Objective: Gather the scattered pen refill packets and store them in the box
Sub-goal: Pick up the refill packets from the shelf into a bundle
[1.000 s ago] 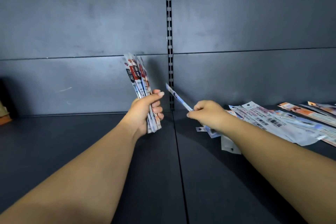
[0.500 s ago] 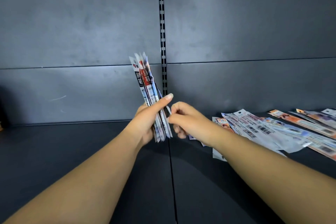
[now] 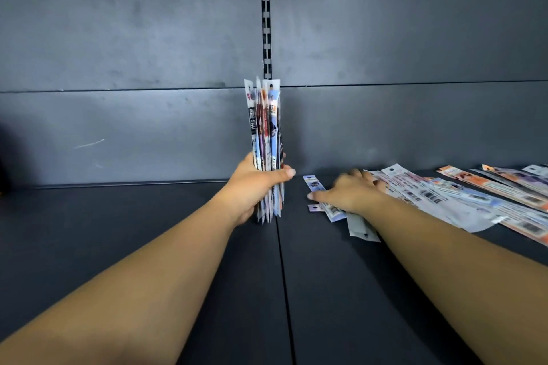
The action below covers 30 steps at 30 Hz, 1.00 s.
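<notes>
My left hand (image 3: 255,187) grips an upright bundle of pen refill packets (image 3: 265,124), their lower ends close to the dark shelf. To the right, my right hand (image 3: 347,191) lies palm down, fingers spread, on loose packets flat on the shelf. A small blue packet (image 3: 314,184) pokes out by its fingertips and a grey one (image 3: 361,227) shows under the wrist. More packets (image 3: 439,195) fan out to the right, some white with barcodes, some orange (image 3: 486,185). No box is in view.
The dark grey shelf (image 3: 148,231) has a seam down its middle. Behind it stands a grey back panel with a slotted vertical rail (image 3: 266,9). The scattered packets run off the right edge.
My right hand gave its packet to the bundle, then moved right and down onto the loose packets. The left hand turned the bundle upright. The camera view shifted slightly.
</notes>
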{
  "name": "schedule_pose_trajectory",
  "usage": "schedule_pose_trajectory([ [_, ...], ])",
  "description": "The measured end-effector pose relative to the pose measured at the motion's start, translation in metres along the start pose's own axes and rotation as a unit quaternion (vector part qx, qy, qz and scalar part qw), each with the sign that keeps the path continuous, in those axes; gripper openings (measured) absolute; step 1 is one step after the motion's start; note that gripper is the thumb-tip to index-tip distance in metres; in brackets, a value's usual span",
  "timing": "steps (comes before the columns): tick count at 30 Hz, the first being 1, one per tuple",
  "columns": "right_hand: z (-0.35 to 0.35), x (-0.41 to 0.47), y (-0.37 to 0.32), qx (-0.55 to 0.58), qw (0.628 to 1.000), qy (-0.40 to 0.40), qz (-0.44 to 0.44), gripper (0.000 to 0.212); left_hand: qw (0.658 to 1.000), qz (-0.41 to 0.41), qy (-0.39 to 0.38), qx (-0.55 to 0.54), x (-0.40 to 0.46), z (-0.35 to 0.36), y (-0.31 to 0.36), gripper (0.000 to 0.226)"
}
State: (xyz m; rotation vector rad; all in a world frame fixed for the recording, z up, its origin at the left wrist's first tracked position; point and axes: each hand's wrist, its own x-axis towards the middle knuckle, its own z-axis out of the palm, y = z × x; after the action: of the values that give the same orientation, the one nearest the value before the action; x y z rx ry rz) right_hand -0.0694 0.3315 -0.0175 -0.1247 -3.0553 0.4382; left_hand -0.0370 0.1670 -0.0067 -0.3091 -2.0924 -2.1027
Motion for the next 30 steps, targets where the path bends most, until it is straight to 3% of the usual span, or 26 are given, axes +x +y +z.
schedule_pose_trajectory([
  [5,-0.001,0.005,-0.002,0.042,0.999,0.005,-0.014,0.033,0.998,-0.04,0.018,-0.055,0.005,-0.006,-0.001,0.015],
  [8,-0.007,0.001,0.0,0.17,0.984,0.025,-0.036,0.031,0.983,-0.076,0.025,-0.164,0.008,-0.012,0.0,0.019],
  [10,-0.014,-0.006,-0.004,0.316,0.946,0.046,-0.058,0.028,0.972,-0.083,0.012,-0.219,0.01,-0.014,0.001,0.022],
  [13,-0.025,-0.022,-0.016,0.554,0.828,-0.004,-0.092,0.014,0.962,-0.077,-0.005,-0.262,0.011,-0.014,0.005,0.022],
  [15,-0.03,-0.036,-0.027,0.621,0.775,-0.016,-0.111,0.005,0.964,-0.068,-0.015,-0.257,0.009,-0.013,0.007,0.022],
  [21,-0.029,-0.052,-0.05,0.639,0.759,-0.028,-0.118,0.014,0.977,-0.063,-0.026,-0.202,0.008,-0.007,0.011,0.026],
  [24,-0.024,-0.056,-0.051,0.607,0.778,-0.029,-0.159,0.022,0.977,-0.06,-0.032,-0.204,0.006,-0.006,0.008,0.02],
  [30,-0.016,-0.057,-0.055,0.537,0.811,0.065,-0.223,0.03,0.972,-0.069,-0.086,-0.206,-0.001,-0.006,0.014,0.061],
])
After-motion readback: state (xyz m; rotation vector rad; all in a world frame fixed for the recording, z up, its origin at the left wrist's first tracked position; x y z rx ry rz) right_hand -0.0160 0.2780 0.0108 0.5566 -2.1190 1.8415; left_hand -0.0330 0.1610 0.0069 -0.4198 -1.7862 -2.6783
